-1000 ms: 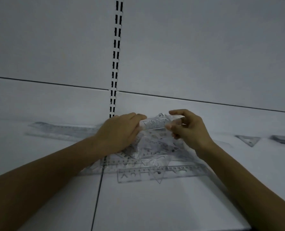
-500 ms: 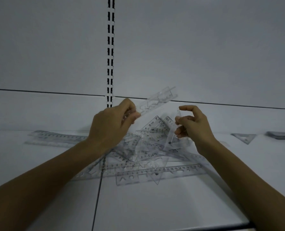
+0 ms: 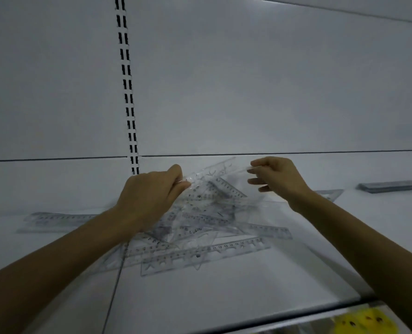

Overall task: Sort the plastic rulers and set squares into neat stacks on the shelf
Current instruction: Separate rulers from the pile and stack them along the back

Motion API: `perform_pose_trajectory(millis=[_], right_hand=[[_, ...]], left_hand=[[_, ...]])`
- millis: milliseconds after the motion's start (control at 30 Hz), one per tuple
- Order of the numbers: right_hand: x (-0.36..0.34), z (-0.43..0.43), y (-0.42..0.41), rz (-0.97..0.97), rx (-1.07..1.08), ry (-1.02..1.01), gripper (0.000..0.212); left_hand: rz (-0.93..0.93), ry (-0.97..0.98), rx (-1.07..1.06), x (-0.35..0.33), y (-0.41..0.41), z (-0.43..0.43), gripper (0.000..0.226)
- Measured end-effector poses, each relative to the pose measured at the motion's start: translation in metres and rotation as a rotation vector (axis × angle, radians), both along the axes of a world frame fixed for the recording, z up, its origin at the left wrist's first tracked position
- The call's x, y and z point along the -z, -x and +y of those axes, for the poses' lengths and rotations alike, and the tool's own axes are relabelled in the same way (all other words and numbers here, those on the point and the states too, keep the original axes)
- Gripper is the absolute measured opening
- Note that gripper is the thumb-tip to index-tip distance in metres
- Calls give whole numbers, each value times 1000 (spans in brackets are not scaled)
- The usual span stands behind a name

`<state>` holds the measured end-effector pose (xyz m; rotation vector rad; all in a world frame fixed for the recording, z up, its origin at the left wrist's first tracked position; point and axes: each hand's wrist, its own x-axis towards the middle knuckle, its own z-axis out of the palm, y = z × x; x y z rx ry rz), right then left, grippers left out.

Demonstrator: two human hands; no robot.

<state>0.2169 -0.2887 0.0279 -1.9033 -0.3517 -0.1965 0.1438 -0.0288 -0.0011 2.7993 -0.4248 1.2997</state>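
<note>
I log: left hand (image 3: 149,198) pinching clear ruler (image 3: 209,172) above the jumbled pile (image 3: 200,227) on the shelf (image 3: 224,297); right hand (image 3: 279,182) at its far end, grip unclear.

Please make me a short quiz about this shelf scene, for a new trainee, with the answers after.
1. True or false: the left hand rests flat on the shelf, holding nothing.
2. Where does the dark flat stack lie? A) far right of the shelf B) far left C) in the left hand
3. Fill in: the item below the shelf's front edge is coloured ___.
Key: 1 false, its fingers grip a clear ruler. 2 A. 3 yellow.
</note>
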Motion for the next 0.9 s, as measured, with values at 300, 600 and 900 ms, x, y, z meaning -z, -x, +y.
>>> perform_pose_trajectory(millis=[300,600,900], right_hand=[[2,-141,-32,-39,188,595,48],[-3,-219,-106,117,234,949,47],[17,-223,-159,28,42,886,11]], left_hand=[[321,-81,25,-4,-38,-77,51],[223,-153,24,-17,-65,-191,41],[272,-146,-110,-10,-84,-241,44]])
